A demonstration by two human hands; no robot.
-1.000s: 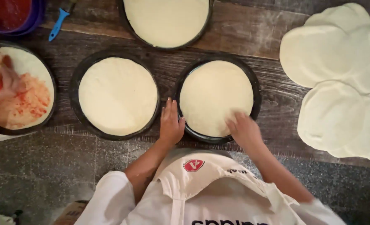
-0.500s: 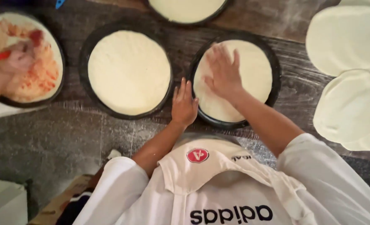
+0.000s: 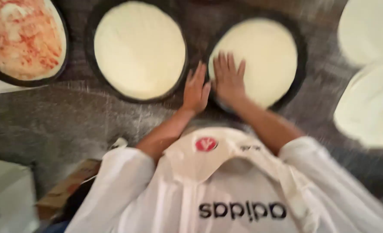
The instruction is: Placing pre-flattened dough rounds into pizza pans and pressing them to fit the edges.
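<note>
A round pale dough base [image 3: 260, 56] lies in a black pan [image 3: 301, 64] at the middle right. My right hand [image 3: 228, 77] presses flat on the near left part of that dough, fingers spread. My left hand [image 3: 196, 90] rests flat beside it, on the pan's left rim and the table between the two pans. A second dough base [image 3: 139, 47] fills another black pan [image 3: 90, 51] to the left. The picture is blurred by motion.
A sauced dough base [image 3: 23, 36] sits in a dark pan at the far left. Loose dough rounds [image 3: 368, 108] lie stacked at the right. The grey floured table [image 3: 70, 121] runs below the pans. A white box [image 3: 6, 190] and a cardboard piece [image 3: 66, 190] lie low left.
My right hand slid from the middle of the dough back to its near left edge, close to my left hand. The other person's hand over the sauced base has left the view.
</note>
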